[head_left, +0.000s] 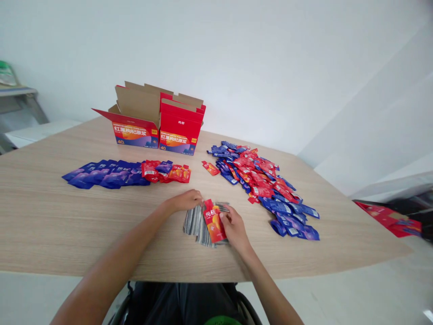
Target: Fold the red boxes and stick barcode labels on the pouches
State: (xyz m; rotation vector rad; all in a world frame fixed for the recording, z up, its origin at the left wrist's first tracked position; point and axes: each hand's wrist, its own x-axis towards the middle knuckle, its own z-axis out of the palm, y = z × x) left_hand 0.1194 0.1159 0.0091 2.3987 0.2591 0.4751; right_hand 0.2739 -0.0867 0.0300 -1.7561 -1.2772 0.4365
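A red and orange pouch (pixel 213 223) lies over a grey-and-white striped piece (pixel 193 222), perhaps cloth, near the table's front edge. My right hand (pixel 236 229) grips the pouch by its right side, thumb on the printed face. At the upper left of the striped piece, my left hand (pixel 187 200) has its fingers closed close to the pouch's top corner. What those fingers pinch, if anything, is too small to make out.
Two open red boxes (pixel 135 134) (pixel 179 135) stand at the back. Overlapping blue pouches (pixel 111 174) and red pouches (pixel 179 174) form a row at left. A mixed pouch heap (pixel 257 174) spreads at right. A red box (pixel 389 219) sits beyond the right edge.
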